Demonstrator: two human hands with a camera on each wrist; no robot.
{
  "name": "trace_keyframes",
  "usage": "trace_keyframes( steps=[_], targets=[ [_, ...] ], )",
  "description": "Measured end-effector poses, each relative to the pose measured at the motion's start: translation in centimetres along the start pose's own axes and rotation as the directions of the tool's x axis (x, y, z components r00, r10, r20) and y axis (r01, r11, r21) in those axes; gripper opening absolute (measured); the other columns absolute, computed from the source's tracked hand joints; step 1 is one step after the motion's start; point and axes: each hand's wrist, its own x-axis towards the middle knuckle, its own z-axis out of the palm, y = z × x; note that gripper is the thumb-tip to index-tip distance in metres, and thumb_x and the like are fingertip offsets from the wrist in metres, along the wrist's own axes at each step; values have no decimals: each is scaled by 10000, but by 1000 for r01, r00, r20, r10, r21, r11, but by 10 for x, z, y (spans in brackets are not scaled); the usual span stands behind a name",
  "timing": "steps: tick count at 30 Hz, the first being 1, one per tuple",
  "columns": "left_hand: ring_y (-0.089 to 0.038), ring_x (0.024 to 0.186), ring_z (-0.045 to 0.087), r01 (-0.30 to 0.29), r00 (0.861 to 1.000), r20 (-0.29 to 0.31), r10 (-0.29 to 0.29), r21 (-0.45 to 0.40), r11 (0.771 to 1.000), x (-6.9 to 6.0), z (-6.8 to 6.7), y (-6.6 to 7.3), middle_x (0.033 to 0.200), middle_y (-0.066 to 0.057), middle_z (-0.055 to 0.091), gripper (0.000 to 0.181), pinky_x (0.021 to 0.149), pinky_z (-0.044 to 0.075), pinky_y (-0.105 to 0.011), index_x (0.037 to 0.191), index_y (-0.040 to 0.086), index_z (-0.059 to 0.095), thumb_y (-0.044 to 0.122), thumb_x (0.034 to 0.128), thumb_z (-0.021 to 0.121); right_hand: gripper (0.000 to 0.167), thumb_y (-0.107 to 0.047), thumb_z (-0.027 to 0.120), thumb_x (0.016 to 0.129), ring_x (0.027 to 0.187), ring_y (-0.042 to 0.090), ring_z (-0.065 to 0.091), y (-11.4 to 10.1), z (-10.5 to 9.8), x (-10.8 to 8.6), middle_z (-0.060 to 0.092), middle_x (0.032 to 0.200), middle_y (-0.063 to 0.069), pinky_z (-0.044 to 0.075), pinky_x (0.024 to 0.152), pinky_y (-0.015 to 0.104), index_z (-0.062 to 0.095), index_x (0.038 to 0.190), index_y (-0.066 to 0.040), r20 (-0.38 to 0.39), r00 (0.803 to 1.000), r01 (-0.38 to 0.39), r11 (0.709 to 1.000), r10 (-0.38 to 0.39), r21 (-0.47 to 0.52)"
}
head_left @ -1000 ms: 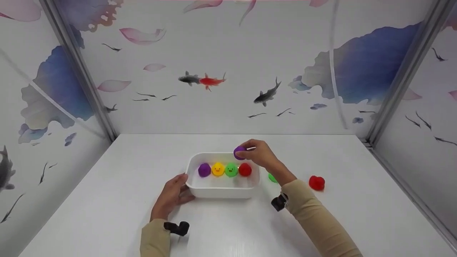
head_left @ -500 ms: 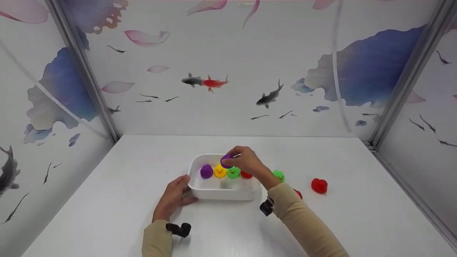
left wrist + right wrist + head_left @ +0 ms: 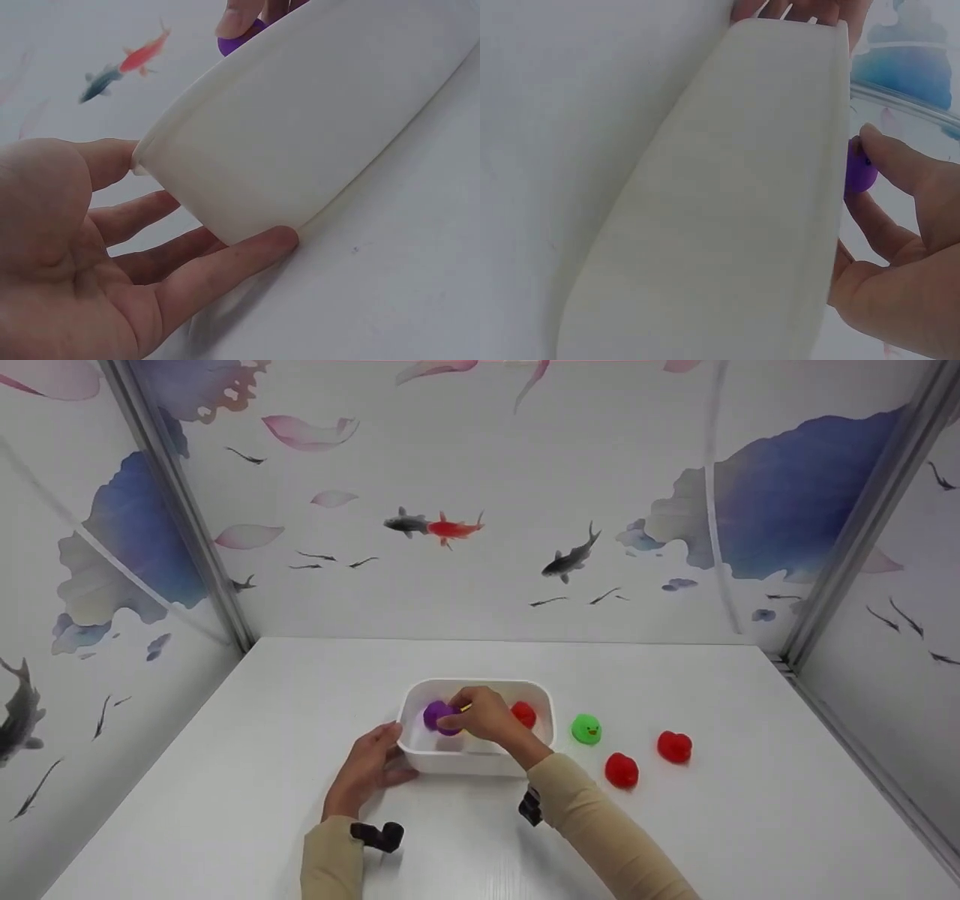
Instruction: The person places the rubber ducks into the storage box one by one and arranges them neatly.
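The left hand [image 3: 367, 769] holds the left end of a white container [image 3: 480, 765]; in the left wrist view its thumb touches the rim and its fingers [image 3: 225, 274] lie against the outer wall. Over the container's left part, the right hand [image 3: 491, 720] pinches a purple toy [image 3: 450, 723] between thumb and fingers. Another purple toy [image 3: 433, 712] is beside it, inside. A red toy [image 3: 523, 714] shows at the right within the container. The hand mostly hides what lies between. In the right wrist view the purple toy [image 3: 861, 169] appears past the container's wall [image 3: 705, 202].
On the white table [image 3: 750, 810], right of the container, a green duck [image 3: 586, 729] and two red toys, one nearer [image 3: 622, 770] and one farther right [image 3: 675, 746], rest apart. Printed walls [image 3: 480, 600] enclose the table at the back and sides.
The right hand has moved left and down with the purple toy, from the container's back right rim to beside the other purple toy. The left hand stays at the container.
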Motion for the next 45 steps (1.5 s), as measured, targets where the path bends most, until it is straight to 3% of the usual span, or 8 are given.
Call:
trace_keyframes(
  steps=[7,16,29,41,45],
  targets=[
    [-420,1359,514,8,1000,-28,-7,64,998,1,-1,3,1503,-236,488,535,931,605,-450,1507,79,424,382,1068,461,253,-249,814,847,882,188,637,1,19,4,729,986,65,609,887,336,735,1010,-73,14,1000,-14,1000,14,-7],
    [-449,1370,488,12,999,-42,-12,13,1000,1,2,3,1507,-269,463,526,924,604,-478,1495,27,426,322,1064,488,192,-219,816,845,852,175,607,0,34,10,742,942,63,604,878,337,767,968,-81,22,999,-32,998,33,-49],
    [-438,1397,463,32,998,-52,-30,40,999,0,1,1,1530,-235,453,547,951,590,-478,1496,63,437,375,1052,505,237,-206,812,849,898,211,632,2,44,14,740,994,91,606,915,375,751,1023,-57,31,996,-86,994,88,-72],
    [-437,1380,481,49,997,-60,-46,46,998,0,5,2,1502,-266,473,568,949,591,-469,1495,52,438,400,1050,500,226,-152,819,836,883,211,615,2,43,18,729,986,104,602,880,353,748,1011,-29,7,993,-121,992,121,-27],
    [-434,1363,503,41,997,-73,-38,32,999,0,3,1,1485,-264,495,544,944,592,-478,1473,51,467,383,1046,516,235,-173,818,840,855,192,610,-1,44,20,727,958,87,603,859,328,745,1014,-33,14,995,-93,995,94,-48]
  ],
)
